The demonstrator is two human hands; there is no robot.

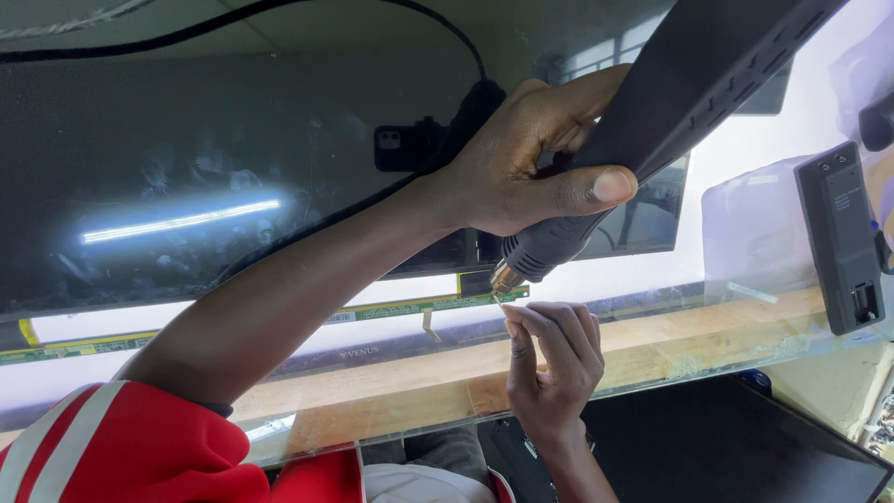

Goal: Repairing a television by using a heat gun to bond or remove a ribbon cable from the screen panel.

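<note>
At the far left and centre a large dark display panel [186, 168] lies flat, its glossy face reflecting a strip light. Along its near edge runs a narrow green circuit strip [410, 305], which sits on a sheet of glass [708, 321] over the wooden bench [652, 345]. A black cable [186, 33] runs across the top of the panel.

The left arm, in a red sleeve with white stripes [102, 447], crosses from the near left toward the centre. The left hand [521, 158] is wrapped tight around the black handle of a hot-air gun [652, 121], thumb pressed on its side. The gun's metal nozzle [506, 278] points down at the green strip, just above it.

Directly nearer, the right hand [554, 359] comes up from the near edge, fingers curled and thumb and forefinger pinched narrow right below the nozzle; whether they pinch something thin there I cannot tell.

At the far right a black rectangular device [841, 237] stands against the bright surface, and a dark screen [745, 447] lies at the near right.
</note>
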